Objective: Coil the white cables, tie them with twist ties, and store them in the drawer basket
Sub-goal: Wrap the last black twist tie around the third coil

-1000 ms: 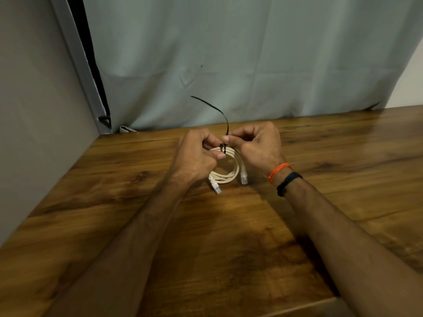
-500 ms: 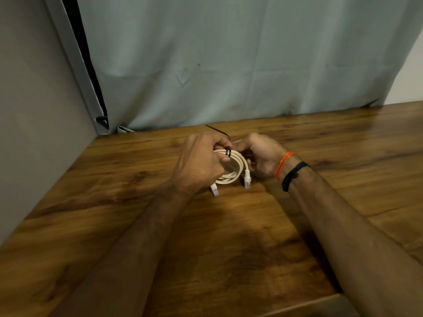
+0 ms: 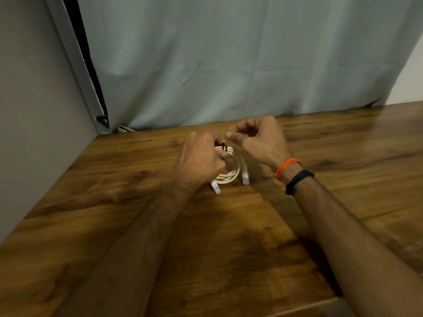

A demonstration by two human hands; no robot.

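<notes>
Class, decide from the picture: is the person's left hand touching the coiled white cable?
Touching. The head view shows the left hand gripping the coiled white cable, its fingers wrapped over the loops beside the black twist tie.

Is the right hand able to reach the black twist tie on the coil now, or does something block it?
Probably yes. The right hand hovers just beside the twist tie on the white cable, with nothing between. The left hand grips the coil from the other side.

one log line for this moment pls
stage: tying | left hand: holds coiled white cable | right hand: pinched by twist tie | drawer basket: unseen
</notes>
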